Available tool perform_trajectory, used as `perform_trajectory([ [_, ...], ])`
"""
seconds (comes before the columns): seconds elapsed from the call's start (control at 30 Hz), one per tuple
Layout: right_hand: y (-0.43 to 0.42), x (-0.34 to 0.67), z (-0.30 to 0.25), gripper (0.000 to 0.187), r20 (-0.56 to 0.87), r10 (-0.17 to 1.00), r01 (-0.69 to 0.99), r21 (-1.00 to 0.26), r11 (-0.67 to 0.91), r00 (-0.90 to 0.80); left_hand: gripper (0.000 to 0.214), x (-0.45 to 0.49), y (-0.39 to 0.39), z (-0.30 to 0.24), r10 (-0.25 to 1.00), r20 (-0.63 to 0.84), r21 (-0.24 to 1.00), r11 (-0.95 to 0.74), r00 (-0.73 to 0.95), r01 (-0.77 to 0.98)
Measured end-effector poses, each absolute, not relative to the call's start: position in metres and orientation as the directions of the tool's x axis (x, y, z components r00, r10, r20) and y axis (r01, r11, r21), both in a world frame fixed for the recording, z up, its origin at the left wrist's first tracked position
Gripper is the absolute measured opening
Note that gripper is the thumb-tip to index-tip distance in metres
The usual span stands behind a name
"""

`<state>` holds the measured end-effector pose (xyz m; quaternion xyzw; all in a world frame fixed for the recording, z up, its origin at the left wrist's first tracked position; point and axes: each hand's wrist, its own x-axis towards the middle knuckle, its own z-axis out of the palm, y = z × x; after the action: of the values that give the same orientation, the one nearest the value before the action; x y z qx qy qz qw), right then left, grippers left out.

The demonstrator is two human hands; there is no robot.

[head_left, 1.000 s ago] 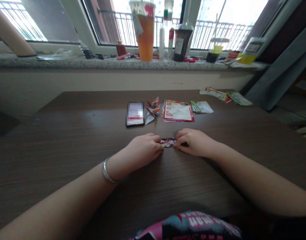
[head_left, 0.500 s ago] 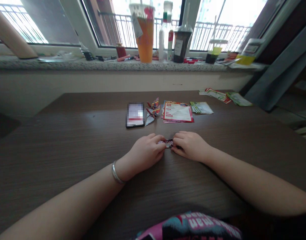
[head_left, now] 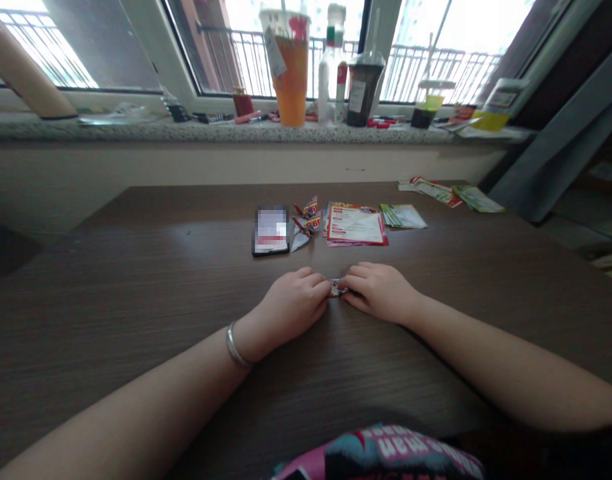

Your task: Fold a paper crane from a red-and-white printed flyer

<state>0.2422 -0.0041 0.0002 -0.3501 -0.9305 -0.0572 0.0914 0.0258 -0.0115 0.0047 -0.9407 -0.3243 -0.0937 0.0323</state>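
A small piece of folded printed paper (head_left: 335,288) lies low over the tabletop, mostly covered by my fingers. My left hand (head_left: 301,297) closes on its left end, with a silver bangle (head_left: 234,345) round that wrist. On the right end, the fingers and thumb of my right hand (head_left: 376,290) pinch it. Just beyond my left hand are folded paper shapes (head_left: 307,223) in red, yellow and dark print. A stack of printed sheets (head_left: 356,223) with red borders lies beyond my right hand.
A phone (head_left: 271,231) lies left of the folded shapes. Green and white paper pieces (head_left: 405,216) and more printed strips (head_left: 436,191) lie at the right back of the table (head_left: 136,280). An orange drink cup (head_left: 291,80) and a dark drink cup (head_left: 363,90) stand on the windowsill.
My right fingers have shifted slightly left along the folded paper, so less of it shows between my hands. The left hand is almost unmoved.
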Motion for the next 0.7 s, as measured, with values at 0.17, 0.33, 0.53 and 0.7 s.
perform_trajectory([
  [0.17, -0.0045, 0.2411, 0.0009, 0.019, 0.212, 0.644, 0.664, 0.034, 0.747, -0.736, 0.019, 0.0279, -0.0111, 0.0034, 0.635, 0.223, 0.044, -0.764, 0.740, 0.643],
  [0.33, -0.0033, 0.2401, 0.0009, 0.018, 0.258, 0.614, 0.638, 0.008, 0.770, -0.746, 0.017, 0.0279, -0.0101, 0.0011, 0.656, 0.278, 0.097, -0.746, 0.701, 0.659],
  [0.53, -0.0015, 0.2399, -0.0013, 0.018, 0.278, 0.622, 0.639, -0.035, 0.768, -0.732, 0.014, 0.0264, -0.0080, -0.0021, 0.689, 0.267, 0.136, -0.719, 0.673, 0.682],
  [0.7, -0.0017, 0.2385, -0.0027, 0.017, 0.285, 0.642, 0.663, -0.030, 0.748, -0.712, 0.016, 0.0261, -0.0076, -0.0043, 0.713, 0.266, 0.178, -0.698, 0.649, 0.694],
])
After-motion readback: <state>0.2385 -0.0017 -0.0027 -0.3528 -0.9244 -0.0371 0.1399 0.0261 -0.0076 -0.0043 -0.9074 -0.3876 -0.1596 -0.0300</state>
